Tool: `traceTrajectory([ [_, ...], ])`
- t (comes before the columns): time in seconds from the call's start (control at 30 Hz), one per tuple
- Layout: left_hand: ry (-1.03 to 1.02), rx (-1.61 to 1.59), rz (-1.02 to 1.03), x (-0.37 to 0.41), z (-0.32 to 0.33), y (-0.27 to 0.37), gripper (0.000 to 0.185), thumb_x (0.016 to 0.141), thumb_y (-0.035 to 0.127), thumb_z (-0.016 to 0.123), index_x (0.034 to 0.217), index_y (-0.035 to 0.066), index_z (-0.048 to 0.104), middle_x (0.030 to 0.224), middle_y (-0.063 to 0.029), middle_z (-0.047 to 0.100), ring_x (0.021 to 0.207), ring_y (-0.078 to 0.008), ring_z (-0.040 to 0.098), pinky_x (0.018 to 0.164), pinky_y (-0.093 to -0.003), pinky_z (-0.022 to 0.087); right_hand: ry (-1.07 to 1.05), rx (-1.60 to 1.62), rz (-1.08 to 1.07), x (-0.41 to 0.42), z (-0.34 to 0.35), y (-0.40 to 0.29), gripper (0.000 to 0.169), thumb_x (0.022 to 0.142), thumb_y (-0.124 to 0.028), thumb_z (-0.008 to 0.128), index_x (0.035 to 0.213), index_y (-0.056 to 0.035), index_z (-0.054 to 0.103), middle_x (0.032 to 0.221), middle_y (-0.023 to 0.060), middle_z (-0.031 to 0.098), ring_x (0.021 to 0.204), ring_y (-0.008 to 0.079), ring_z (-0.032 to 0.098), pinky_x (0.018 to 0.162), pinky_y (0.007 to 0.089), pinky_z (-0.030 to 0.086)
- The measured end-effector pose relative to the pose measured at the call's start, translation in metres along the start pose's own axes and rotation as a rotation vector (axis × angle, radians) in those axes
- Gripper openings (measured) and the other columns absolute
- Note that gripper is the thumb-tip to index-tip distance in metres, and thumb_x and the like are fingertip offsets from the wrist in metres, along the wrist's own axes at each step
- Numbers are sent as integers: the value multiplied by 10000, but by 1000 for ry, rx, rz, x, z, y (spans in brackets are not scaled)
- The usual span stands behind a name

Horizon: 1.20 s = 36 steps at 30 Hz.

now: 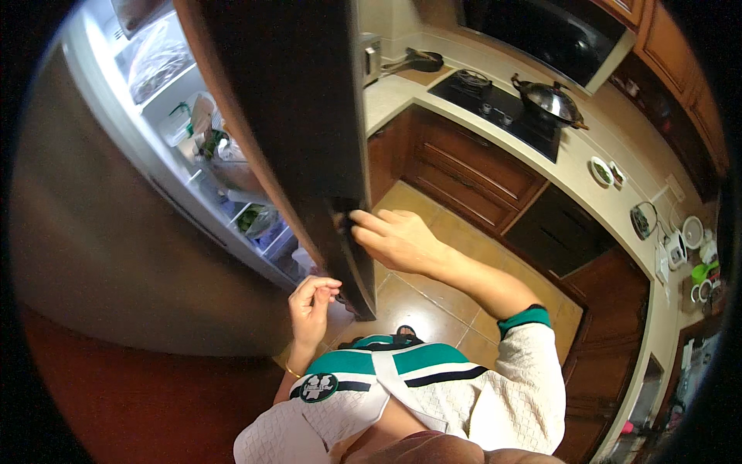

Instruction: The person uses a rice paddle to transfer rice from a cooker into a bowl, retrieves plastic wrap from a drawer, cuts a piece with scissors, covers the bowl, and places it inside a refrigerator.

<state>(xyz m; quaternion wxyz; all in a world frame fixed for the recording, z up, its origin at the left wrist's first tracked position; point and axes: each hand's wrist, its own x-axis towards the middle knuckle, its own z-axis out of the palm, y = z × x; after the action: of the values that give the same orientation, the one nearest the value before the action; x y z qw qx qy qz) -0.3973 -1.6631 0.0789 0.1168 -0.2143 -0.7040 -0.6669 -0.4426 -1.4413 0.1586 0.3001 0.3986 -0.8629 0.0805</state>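
A tall dark door panel (290,110), apparently the fridge door, stands open in front of me, seen nearly edge-on. At its right edge, the bent fingers of my right hand (400,240) hold the panel beside a dark recess; the fingertips are slightly blurred. My left hand (313,304) is raised near the panel's lower left side, fingers curled together and nothing visible in them. Left of the panel, the lit fridge interior (168,107) shows shelves with plastic bags (156,64) and leafy greens (249,219). The panel hides part of the interior.
A grey fridge surface (116,232) fills the left. Beyond the tiled floor (429,301), a pale countertop (585,174) curves around with a black gas hob (498,110), a lidded wok (553,104), a frying pan (423,61) and small dishes (602,171). Brown cabinets (464,168) stand below.
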Motion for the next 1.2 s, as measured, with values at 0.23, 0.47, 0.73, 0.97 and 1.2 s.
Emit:
traceTrajectory([
  [0.23,73,191,-104,10,-40,-27,173,878,74,557,1025,-13,586,1000,-63,578,899,-137,556,743,-259,454,-57,-177,-219,110,72,-44,179,730,-212,604,867,-108,651,930,36,482,791,187,531,660,294,451],
  [0.47,163,-101,-130,57,-108,-136,360,854,-13,549,1203,-18,461,1143,-75,500,952,-133,488,772,-260,439,85,-54,-44,212,174,-74,152,786,-174,549,725,-103,670,925,38,544,842,217,540,714,354,438],
  [0.73,291,60,-50,103,-135,-173,397,973,234,376,1316,44,314,1323,-108,391,1165,-187,431,1004,-328,337,232,-151,-9,244,213,-80,150,787,-191,533,711,-162,659,930,10,513,861,181,476,714,305,398],
  [0.97,404,-256,-107,139,-142,-149,391,958,210,414,1302,47,325,1305,-128,397,1157,-213,433,1006,-337,332,41,43,-45,220,176,-60,194,760,-194,609,945,-139,629,1092,46,484,966,224,479,732,317,428],
  [1.2,587,43,-183,70,-57,-128,269,921,154,495,1158,49,423,1112,-110,478,958,-183,485,820,-291,404,226,928,339,14,157,-56,210,871,-86,517,1066,-16,556,1136,159,541,1080,296,522,900,382,436],
])
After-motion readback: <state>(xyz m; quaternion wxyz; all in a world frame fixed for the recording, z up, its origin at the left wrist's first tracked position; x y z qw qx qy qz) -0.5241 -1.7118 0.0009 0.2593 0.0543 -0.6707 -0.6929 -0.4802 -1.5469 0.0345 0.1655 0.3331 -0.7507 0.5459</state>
